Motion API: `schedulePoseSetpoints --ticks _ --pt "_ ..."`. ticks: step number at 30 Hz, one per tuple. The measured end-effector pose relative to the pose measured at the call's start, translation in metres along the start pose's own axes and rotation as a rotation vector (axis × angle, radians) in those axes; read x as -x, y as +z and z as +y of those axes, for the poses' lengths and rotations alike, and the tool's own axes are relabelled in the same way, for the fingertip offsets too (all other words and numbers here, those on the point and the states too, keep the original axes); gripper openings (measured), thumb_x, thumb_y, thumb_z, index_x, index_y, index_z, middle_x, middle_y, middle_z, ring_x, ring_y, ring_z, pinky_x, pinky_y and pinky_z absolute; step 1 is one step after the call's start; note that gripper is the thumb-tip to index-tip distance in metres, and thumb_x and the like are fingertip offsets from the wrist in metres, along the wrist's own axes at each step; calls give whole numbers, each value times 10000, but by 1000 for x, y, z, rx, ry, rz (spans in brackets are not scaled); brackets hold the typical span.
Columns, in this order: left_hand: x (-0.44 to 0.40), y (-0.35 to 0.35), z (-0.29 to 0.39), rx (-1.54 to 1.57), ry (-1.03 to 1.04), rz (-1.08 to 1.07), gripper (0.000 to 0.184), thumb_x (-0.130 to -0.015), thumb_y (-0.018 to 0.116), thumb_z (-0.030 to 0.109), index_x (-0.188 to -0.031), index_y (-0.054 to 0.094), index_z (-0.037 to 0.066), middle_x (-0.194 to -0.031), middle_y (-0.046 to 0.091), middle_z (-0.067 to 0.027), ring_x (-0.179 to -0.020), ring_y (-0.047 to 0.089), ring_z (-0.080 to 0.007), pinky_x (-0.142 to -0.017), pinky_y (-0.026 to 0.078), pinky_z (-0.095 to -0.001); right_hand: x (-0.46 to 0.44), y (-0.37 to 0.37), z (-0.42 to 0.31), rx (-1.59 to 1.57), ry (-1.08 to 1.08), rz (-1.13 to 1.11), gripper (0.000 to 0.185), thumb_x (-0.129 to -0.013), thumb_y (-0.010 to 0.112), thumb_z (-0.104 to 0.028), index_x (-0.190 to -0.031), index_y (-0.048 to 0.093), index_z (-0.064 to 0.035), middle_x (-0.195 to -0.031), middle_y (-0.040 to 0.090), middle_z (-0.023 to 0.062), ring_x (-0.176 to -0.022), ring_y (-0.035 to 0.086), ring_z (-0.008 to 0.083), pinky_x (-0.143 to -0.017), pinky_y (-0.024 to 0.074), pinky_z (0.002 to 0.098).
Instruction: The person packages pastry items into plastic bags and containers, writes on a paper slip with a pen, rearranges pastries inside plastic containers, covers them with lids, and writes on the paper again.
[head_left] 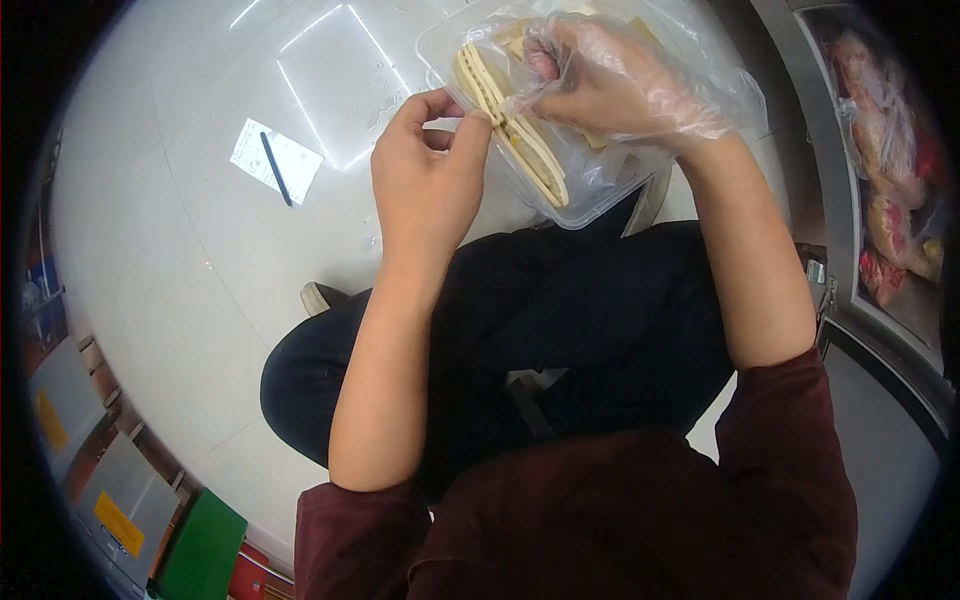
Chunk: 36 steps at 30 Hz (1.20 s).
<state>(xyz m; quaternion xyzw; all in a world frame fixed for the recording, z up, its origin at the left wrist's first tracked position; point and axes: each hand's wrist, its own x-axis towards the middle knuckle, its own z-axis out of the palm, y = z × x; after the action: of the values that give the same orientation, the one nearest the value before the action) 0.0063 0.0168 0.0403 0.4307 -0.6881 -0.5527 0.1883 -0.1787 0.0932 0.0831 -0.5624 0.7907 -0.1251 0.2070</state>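
At the top centre, a clear plastic container [590, 215] lined with a clear bag holds pale, flat layered food pieces [538, 165]. My left hand [430, 165], bare, is at the container's left side, thumb and fingers closed at the middle of the layered pieces; what exactly they pinch is too small to tell. My right hand [600, 85] wears a loose clear plastic glove. Its fingers are curled together over the container, right beside the layered pieces, and what they hold is hidden by the glove and the glare.
A paper note [300, 172] with a dark pen [273, 165] lies on the tiled floor at the left. An open freezer drawer [845, 180] with bagged food [885, 150] stands at the right. Grey boxes [125, 500] and a green box [200, 545] are at lower left.
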Motion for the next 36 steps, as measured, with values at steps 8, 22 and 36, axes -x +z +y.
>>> schedulePoseSetpoints --ticks 8,22,36 --pt "0 1 -2 14 26 16 387 -888 680 204 -1144 670 -85 -919 701 -110 -731 642 -138 -673 497 -282 10 -1 -4 43 -40 52 490 -742 827 -418 -887 580 -21 -842 602 194 -829 609 332 -762 479 415" --pt "-3 3 -8 53 44 47 449 -861 713 245 -1140 671 -105 -918 721 -117 -697 617 -125 -628 500 -284 7 -4 -6 113 -52 -5 570 -747 812 -503 -1001 633 -26 -993 678 181 -927 653 313 -837 523 442" --pt "-6 -7 -5 -89 331 192 537 -879 771 322 -1299 613 27 -1325 528 -139 -1117 576 -245 -930 485 -392 67 -27 103 -127 234 378 879 -811 797 -289 -1554 394 -48 -1392 591 188 -1118 646 245 -953 520 359"
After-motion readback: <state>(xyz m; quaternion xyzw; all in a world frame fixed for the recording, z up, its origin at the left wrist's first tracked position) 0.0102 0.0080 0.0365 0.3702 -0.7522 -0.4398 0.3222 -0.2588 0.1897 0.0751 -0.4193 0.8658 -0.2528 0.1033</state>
